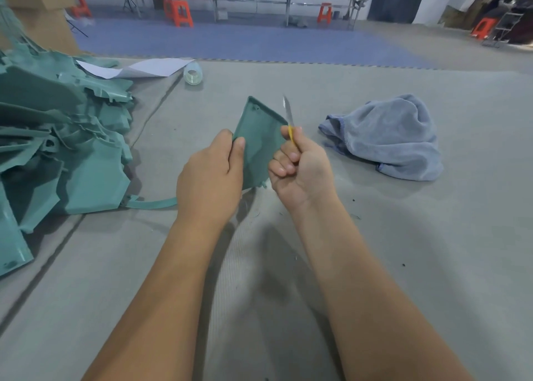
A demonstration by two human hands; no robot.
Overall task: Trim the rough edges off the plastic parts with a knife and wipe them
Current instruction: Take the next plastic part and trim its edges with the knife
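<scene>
The flat teal plastic panel point(261, 144) sits tilted above the grey mat point(375, 236), pinched at its left edge by your left hand point(210, 176); your right hand point(300, 167) curls around the yellow-handled knife point(289, 119) beside its right edge.

I sit at a grey felt-covered surface point(432, 236). On it lie a heap of teal plastic parts point(57, 150) at my left, white paper point(138, 68), a small clear jar point(192, 73) on its side, and a crumpled blue towel point(392, 138) at my right
</scene>
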